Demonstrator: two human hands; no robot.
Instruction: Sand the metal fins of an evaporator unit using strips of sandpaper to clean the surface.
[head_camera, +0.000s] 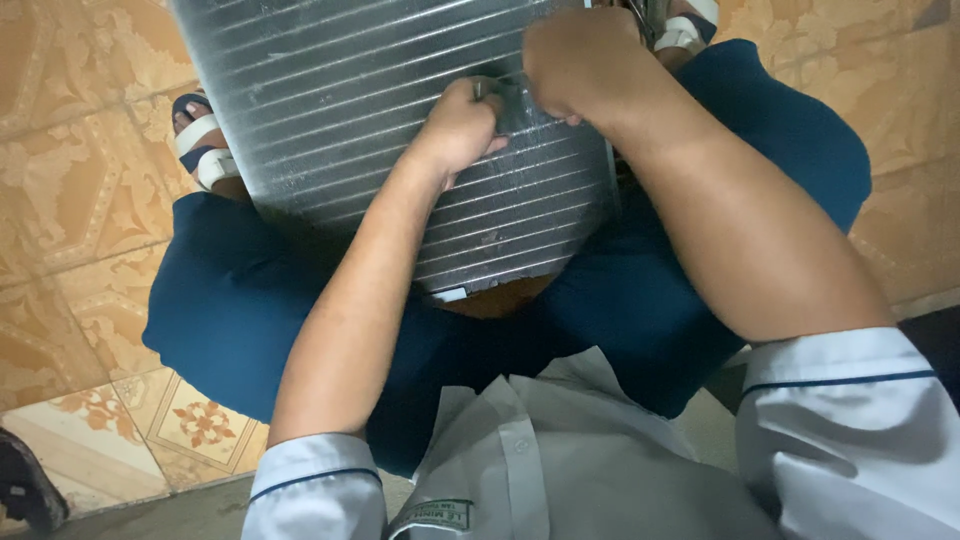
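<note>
Far left, a sandalled foot (205, 140) on patterned floor tiles (70, 200), beside dark blue trousers (230, 300). Propped between the knees, a finned metal coil panel (350, 110), tilted toward the body, its lower edge resting near the lap. On its face, left hand (460, 125) curled nearly closed, fingertips pressed to the fins around what may be a thin metal tool (480, 90); too hidden to tell for sure. Just right and touching, right hand (580, 60) closed in a fist over the same spot, grip contents out of sight. Best kept light and parallel to the fins, since thin fins likely bend under sideways force; panel steadied by both knees. Far right, the other sandal (685, 30) behind the panel's edge.
</note>
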